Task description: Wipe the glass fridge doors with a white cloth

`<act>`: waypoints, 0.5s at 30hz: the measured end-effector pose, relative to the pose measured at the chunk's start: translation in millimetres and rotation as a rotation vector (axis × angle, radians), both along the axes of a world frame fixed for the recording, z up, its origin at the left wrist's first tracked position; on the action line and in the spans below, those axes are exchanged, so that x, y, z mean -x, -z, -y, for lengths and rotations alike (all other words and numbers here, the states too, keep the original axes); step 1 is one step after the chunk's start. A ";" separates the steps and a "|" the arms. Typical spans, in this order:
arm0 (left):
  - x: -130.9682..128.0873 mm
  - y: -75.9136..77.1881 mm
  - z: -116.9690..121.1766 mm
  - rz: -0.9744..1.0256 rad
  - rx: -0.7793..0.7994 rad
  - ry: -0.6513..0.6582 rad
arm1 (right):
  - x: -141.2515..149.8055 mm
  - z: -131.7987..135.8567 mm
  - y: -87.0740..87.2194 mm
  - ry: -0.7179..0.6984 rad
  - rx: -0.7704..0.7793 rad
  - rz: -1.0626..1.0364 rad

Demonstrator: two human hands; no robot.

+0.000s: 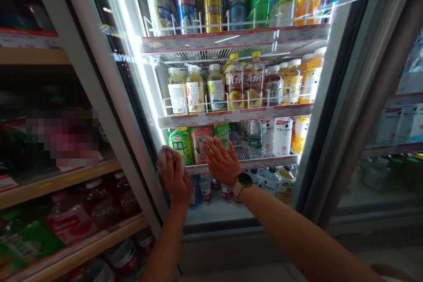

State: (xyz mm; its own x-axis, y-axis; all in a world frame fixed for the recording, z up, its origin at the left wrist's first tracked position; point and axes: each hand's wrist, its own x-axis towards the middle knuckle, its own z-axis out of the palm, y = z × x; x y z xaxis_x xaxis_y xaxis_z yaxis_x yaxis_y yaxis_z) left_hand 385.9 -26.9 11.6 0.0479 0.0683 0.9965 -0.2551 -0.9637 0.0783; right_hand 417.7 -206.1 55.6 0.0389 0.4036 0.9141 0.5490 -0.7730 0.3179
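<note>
My left hand (175, 178) is shut on a crumpled white cloth (168, 158), pressing it against the glass door of a drinks cooler (231, 97) near the door's metal frame (132, 92). Just to its right, my right hand (221, 163) lies flat on the glass with its fingers spread, holding nothing. That hand wears a ring and a wristwatch (243, 185). Behind the glass, the hands cover part of a shelf of boxed juices (181, 145) and lower bottles.
Wire cooler shelves hold cans and bottled drinks, with price strips along their fronts. A wooden shelf unit (56, 180) with bottled drinks stands to the left. Another glass cooler door (380, 141) stands to the right. The floor shows at bottom right.
</note>
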 end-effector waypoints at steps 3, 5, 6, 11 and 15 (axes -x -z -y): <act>-4.8 2.5 32.0 -0.002 -0.074 0.063 | -1.3 -0.7 0.9 0.005 -0.005 0.013; -6.5 4.9 47.6 -0.014 -0.100 0.095 | -2.6 -1.2 1.7 0.005 -0.018 0.035; -7.2 6.1 52.8 -0.022 -0.108 0.100 | -3.3 -1.4 2.1 0.004 -0.019 0.043; -8.5 6.9 47.5 -0.024 -0.234 0.046 | -3.6 -1.1 1.9 -0.009 -0.029 0.049; -4.2 4.0 14.1 -0.022 -0.268 -0.045 | -1.4 0.4 0.3 -0.012 -0.007 0.008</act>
